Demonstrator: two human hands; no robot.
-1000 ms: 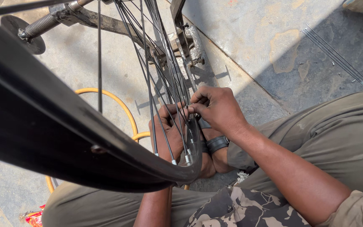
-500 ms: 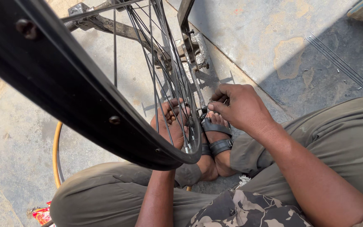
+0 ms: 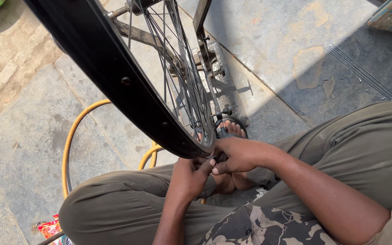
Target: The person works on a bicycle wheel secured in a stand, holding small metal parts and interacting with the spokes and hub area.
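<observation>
Sitting low on the stone floor [image 3: 28, 149], the person works both hands at the bottom of a black wheel rim [image 3: 114, 77], which sweeps from 11 o'clock down to the centre of the view and stands upright in a metal stand [image 3: 203, 50]. The left hand [image 3: 191, 174] comes up from 6 o'clock, its fingers curled together against the lowest part of the rim, though whether it pinches anything small there cannot be told, since the rim hides the fingertips. The right hand [image 3: 239, 154] reaches in from 4 o'clock and lies just beside the left, thumb and forefinger pressed together at the rim's edge; what they grip, if anything, is too small to make out. Thin spokes [image 3: 184, 81] fan up from the rim toward 12 o'clock, crossing in front of the stand. Just past the hands, toward 12 o'clock, a foot in a dark sandal [image 3: 232, 129] rests on the floor under the wheel. A yellow hose [image 3: 75, 136] curves over the floor at 9 o'clock and passes behind the rim. Olive trousers [image 3: 355, 140] cover the knees at 3 and 7 o'clock (a camouflage-print shirt [image 3: 268, 227] shows at 6 o'clock). A bundle of loose spokes [image 3: 364, 72] lies well apart on the floor at 2 o'clock, and a red wrapper [image 3: 48, 228] sits at 8 o'clock.
</observation>
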